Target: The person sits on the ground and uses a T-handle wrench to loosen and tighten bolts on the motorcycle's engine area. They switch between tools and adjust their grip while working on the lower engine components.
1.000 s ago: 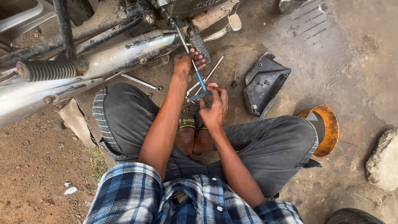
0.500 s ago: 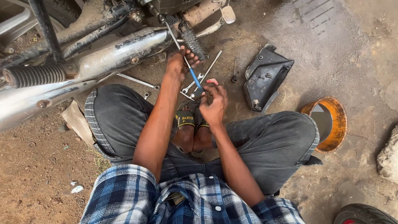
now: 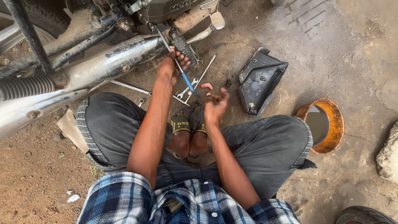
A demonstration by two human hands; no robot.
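Left hand (image 3: 171, 66) wraps blue-handled screwdriver (image 3: 182, 74), tip up near footpeg (image 3: 182, 46); keep shaft straight. Right hand (image 3: 215, 105) loosely curled, contents unclear, just below handle

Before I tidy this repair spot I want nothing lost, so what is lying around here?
screwdriver: one, blue handle, in the left hand, tip up at the motorcycle
motorcycle: one, dusty chrome exhaust, top left
spanners: several, silver, on the dirt by the feet
side cover: one, black, on the ground to the right
round tin: one, rusty orange, far right
stone: one, grey, right edge
left hand: holds the screwdriver
right hand: open, above the sandals
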